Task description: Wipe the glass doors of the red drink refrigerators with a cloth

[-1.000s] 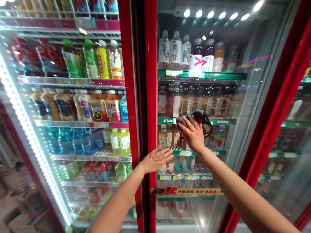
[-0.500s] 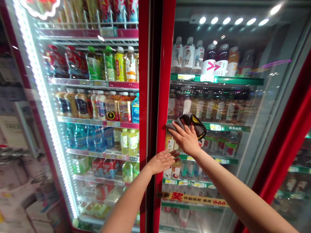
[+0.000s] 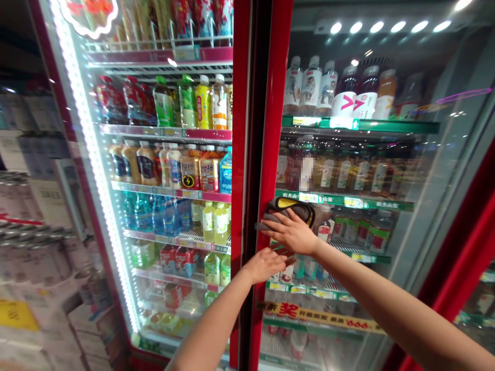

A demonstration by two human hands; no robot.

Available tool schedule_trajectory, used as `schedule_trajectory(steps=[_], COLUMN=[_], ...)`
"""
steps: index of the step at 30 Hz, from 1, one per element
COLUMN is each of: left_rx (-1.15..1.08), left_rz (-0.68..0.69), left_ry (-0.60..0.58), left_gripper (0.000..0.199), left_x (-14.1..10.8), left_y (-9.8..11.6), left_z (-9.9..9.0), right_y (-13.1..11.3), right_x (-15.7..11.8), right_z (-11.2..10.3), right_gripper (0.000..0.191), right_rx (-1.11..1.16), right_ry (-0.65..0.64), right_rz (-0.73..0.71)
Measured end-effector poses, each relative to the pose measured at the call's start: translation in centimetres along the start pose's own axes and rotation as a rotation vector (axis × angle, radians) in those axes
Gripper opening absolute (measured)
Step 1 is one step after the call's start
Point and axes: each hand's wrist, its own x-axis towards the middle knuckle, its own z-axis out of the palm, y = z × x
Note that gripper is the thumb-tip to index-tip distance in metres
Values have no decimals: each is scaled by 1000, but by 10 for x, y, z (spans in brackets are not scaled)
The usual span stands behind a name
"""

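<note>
Under my right hand (image 3: 293, 233) a grey cloth (image 3: 266, 219) with black and yellow edging lies pressed flat against the glass door (image 3: 386, 159) of the right cooler, reaching onto its red frame (image 3: 276, 108). The fingers of that hand are stretched out over the cloth. Just below and to the left, my left hand (image 3: 266, 265) rests on the red frame and the glass edge, fingers extended, with no object seen in it. Its fingertips are near the right hand's palm but look apart from it.
Behind glass on the left, a lit cooler (image 3: 166, 133) holds rows of bottles. A yellow banner (image 3: 320, 317) crosses the right door low down. Stacked cans (image 3: 34, 257) and cartons stand at the far left. Another red frame (image 3: 444, 268) slants at the right.
My right hand and the cloth have slid down and left, from the glass toward the red frame. The view has shifted, so the coolers sit further right in the picture.
</note>
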Motion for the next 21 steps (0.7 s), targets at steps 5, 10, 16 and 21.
schedule_trajectory(steps=[5, 10, 16, 21], left_rx=[8, -15, -11, 15], left_rz=[44, 26, 63, 45], left_ry=[-1, -12, -1, 3], left_gripper=[53, 50, 39, 49], left_x=[-6, -11, -19, -22], left_y=[10, 19, 26, 21], left_z=[-11, -10, -3, -4], right_y=[-2, -9, 1, -3], right_x=[10, 13, -12, -47], right_z=[4, 14, 15, 15], right_gripper=[39, 42, 45, 52], right_rx=[31, 49, 57, -63], right_ry=[9, 18, -15, 34], right_rz=[-31, 18, -128, 186])
